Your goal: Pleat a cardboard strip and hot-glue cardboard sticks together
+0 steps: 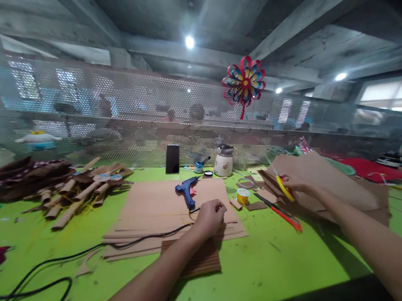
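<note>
My left hand (211, 216) rests closed on a stack of brown cardboard sheets (150, 215) in the middle of the green table; what its fingers hold, if anything, is hidden. A blue glue gun (187, 189) lies on the cardboard just beyond that hand, its black cord (89, 254) trailing left. My right hand (293, 183) is closed on yellow-handled scissors (284, 187) over a pile of cardboard pieces (322, 179) to the right. A ribbed strip of corrugated card (202, 262) lies under my left forearm.
A red-and-black utility knife (280, 211), a yellow thread spool (243, 196), a white jar (223, 163) and a black phone (172, 159) stand around the sheets. Rolled cardboard tubes (78, 195) are heaped at the left. A paper pinwheel (244, 82) hangs on the mesh screen.
</note>
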The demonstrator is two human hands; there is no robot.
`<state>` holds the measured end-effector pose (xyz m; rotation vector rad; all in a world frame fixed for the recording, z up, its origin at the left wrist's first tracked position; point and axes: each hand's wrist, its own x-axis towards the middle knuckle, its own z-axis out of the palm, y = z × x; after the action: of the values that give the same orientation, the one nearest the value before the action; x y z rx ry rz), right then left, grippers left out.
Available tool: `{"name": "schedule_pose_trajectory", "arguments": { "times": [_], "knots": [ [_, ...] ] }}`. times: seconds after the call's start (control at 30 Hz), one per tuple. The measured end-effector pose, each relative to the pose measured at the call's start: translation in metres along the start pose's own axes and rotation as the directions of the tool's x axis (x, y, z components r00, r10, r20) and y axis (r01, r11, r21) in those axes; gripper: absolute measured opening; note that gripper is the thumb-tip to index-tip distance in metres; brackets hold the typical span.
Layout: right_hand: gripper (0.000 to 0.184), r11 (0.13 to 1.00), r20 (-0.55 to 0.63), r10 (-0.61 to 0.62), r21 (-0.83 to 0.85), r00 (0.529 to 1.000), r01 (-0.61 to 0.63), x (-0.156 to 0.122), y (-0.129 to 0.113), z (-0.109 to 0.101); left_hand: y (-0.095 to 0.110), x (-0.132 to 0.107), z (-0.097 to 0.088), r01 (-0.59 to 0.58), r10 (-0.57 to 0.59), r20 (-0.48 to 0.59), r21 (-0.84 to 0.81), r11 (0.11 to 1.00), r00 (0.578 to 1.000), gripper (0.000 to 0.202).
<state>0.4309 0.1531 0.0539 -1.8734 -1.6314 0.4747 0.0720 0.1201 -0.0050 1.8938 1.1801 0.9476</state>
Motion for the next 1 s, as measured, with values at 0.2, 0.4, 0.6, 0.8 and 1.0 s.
{"name": "schedule_pose_trajectory", "arguments": {
  "times": [0.2,0.4,0.6,0.8,1.0],
  "knots": [
    [0.032,0.918,-0.135,-0.053,0.384,0.989,0.101,-0.03,-0.01,-0.02,0.001,0.003,0.003,0.11,-0.105,0.038,-0.167,0.98,0.994,0.014],
    [0.037,0.851,0.033,0.023,0.523,0.999,-0.037,-0.091,-0.023,-0.006,0.001,0.003,0.003,0.162,-0.15,0.067,-0.284,0.945,0.987,0.012],
    [0.031,0.912,0.51,0.025,0.34,0.86,-0.229,-0.171,-0.049,0.026,0.002,0.002,0.004,0.203,-0.182,0.091,-0.344,0.917,0.979,0.011],
    [0.02,0.969,0.707,0.049,0.137,0.705,-0.205,-0.169,-0.064,0.039,0.008,-0.001,0.004,0.239,-0.205,0.128,-0.383,0.892,0.97,0.013],
    [0.027,0.98,0.659,0.037,0.124,0.751,-0.158,-0.151,-0.067,0.05,0.01,-0.004,0.003,0.26,-0.22,0.144,-0.397,0.88,0.965,0.012]
  ]
}}
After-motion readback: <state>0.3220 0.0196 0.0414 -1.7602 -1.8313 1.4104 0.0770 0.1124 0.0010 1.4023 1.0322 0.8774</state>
